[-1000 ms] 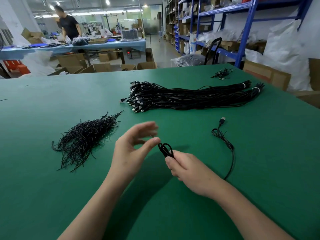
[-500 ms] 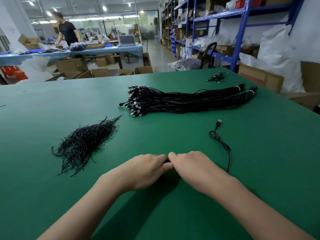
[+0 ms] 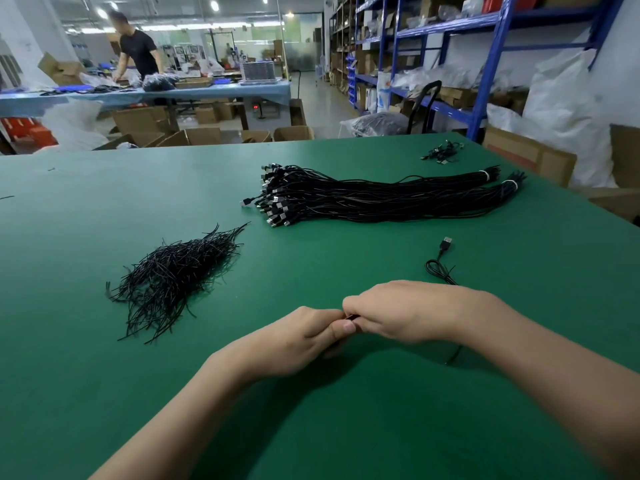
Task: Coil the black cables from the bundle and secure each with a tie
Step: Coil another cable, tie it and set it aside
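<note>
Here, at lower centre of the frame, the left hand (image 3: 294, 341) and right hand (image 3: 405, 311) meet fingertip to fingertip, fingers curled, pinching 1 black cable (image 3: 442, 252) that shows only as a dark sliver between them. Its free end loops out at right, ending in a USB plug (image 3: 447, 242). Above lies the banded bundle (image 3: 381, 199) on the green table (image 3: 104, 393). A heap of black ties (image 3: 173, 275) sits centre left. A person stands at a far bench, upper left.
</note>
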`<state>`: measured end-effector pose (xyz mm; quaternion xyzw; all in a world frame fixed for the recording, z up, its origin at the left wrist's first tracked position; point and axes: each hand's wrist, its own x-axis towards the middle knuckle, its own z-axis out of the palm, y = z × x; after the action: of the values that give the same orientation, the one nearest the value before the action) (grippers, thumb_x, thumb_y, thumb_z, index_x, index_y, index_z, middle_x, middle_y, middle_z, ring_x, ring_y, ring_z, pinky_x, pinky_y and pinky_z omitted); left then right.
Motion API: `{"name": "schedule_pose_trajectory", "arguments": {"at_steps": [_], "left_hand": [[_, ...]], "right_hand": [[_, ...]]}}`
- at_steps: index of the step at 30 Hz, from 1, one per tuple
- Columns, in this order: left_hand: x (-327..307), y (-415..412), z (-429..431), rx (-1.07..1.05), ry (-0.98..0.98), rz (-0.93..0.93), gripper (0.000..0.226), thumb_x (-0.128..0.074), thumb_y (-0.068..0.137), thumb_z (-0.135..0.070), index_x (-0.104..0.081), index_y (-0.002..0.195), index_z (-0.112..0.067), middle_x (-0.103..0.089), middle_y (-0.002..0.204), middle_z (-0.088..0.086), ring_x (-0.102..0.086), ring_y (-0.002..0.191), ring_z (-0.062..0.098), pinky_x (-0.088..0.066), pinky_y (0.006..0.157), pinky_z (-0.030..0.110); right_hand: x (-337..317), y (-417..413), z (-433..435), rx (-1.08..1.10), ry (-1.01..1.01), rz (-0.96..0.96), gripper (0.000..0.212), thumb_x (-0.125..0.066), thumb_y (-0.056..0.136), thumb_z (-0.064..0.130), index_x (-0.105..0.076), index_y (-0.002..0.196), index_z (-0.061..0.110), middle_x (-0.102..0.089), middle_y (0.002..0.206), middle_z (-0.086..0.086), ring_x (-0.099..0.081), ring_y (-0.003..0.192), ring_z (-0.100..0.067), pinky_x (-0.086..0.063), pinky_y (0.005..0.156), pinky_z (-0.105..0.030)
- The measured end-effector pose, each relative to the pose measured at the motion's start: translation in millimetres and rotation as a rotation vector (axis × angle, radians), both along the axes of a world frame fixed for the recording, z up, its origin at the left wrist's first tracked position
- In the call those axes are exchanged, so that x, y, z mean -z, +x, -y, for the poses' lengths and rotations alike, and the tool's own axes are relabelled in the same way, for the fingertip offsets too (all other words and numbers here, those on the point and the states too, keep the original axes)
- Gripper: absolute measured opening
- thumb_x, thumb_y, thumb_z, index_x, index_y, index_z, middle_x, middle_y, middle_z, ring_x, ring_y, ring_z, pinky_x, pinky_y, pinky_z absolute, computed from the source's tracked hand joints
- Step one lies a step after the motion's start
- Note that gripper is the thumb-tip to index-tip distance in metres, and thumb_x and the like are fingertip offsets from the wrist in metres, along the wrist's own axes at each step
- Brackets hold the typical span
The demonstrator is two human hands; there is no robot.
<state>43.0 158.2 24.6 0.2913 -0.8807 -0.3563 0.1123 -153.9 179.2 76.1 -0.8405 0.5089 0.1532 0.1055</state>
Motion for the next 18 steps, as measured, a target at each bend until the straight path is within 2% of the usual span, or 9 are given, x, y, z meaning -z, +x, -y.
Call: {"name": "schedule_pose_trajectory", "arguments": {"at_steps": [3,5,7,9,11,14,18], "left_hand": [[3.6,-1.4,-1.8,0.000,-0.016,0.017,0.031,-0.037,0.108,-0.038,-0.047,0.082,-0.024,-0.051,0.069,-0.007,-0.043,0.060,0.008,-0.038,0.063,0.021],[6.2,-1.2,0.0,-0.069,0.017,-0.041,0.033,-0.037,0.107,-0.040,-0.045,0.079,-0.024,-0.047,0.067,-0.010,-0.040,0.060,0.009,-0.037,0.063,0.022],[10.9,2.5,1.6,-0.149,0.209,-0.200,0.035,-0.038,0.105,-0.040,-0.044,0.080,-0.018,-0.039,0.066,-0.010,-0.034,0.059,0.011,-0.034,0.059,0.024],[14.3,6.4,1.4,-0.200,0.456,-0.408,0.035,-0.037,0.104,-0.041,-0.042,0.081,-0.016,-0.031,0.065,-0.008,-0.025,0.057,0.011,-0.028,0.052,0.020],[16.3,6.1,1.0,-0.277,0.593,-0.556,0.036,-0.039,0.104,-0.044,-0.043,0.079,-0.019,-0.027,0.065,-0.007,-0.019,0.056,0.012,-0.023,0.049,0.019],[16.3,-1.7,1.2,-0.330,0.729,-0.724,0.036,-0.045,0.101,-0.048,-0.049,0.072,-0.027,-0.028,0.064,-0.008,-0.016,0.055,0.012,-0.018,0.048,0.022],[18.8,-7.5,-3.4,-0.298,0.809,-0.769,0.034,-0.045,0.100,-0.049,-0.051,0.073,-0.029,-0.028,0.064,-0.008,-0.020,0.053,0.010,-0.022,0.047,0.019]], "right_hand": [[-2.6,4.1,3.8,-0.009,0.111,0.011,0.024,-0.038,0.108,0.036,-0.047,0.097,0.017,-0.049,0.082,0.003,-0.046,0.071,-0.017,-0.034,0.059,-0.031],[-8.0,-1.7,10.1,-0.007,0.126,0.135,0.018,-0.047,0.106,0.036,-0.052,0.104,0.018,-0.054,0.084,0.005,-0.049,0.074,-0.015,-0.037,0.059,-0.024],[-14.6,-16.9,16.8,0.094,0.145,0.431,0.018,-0.060,0.100,0.034,-0.055,0.113,0.023,-0.065,0.088,0.003,-0.058,0.073,-0.012,-0.047,0.066,-0.027],[-17.1,-35.8,18.9,0.252,0.165,0.827,0.030,-0.068,0.095,0.033,-0.057,0.121,0.024,-0.073,0.095,-0.004,-0.065,0.074,-0.013,-0.056,0.070,-0.034],[-8.6,-46.4,15.2,0.374,0.165,1.100,0.043,-0.068,0.089,0.039,-0.059,0.127,0.021,-0.076,0.099,-0.005,-0.067,0.076,-0.014,-0.058,0.070,-0.033],[22.5,-28.8,5.4,0.464,0.239,1.218,0.048,-0.064,0.084,0.042,-0.064,0.126,0.018,-0.076,0.097,0.000,-0.065,0.075,-0.011,-0.057,0.067,-0.028],[49.2,11.8,-1.1,0.457,0.279,1.485,0.041,-0.058,0.089,0.043,-0.070,0.118,0.015,-0.071,0.087,0.002,-0.051,0.062,-0.007,-0.045,0.056,-0.020]]}}
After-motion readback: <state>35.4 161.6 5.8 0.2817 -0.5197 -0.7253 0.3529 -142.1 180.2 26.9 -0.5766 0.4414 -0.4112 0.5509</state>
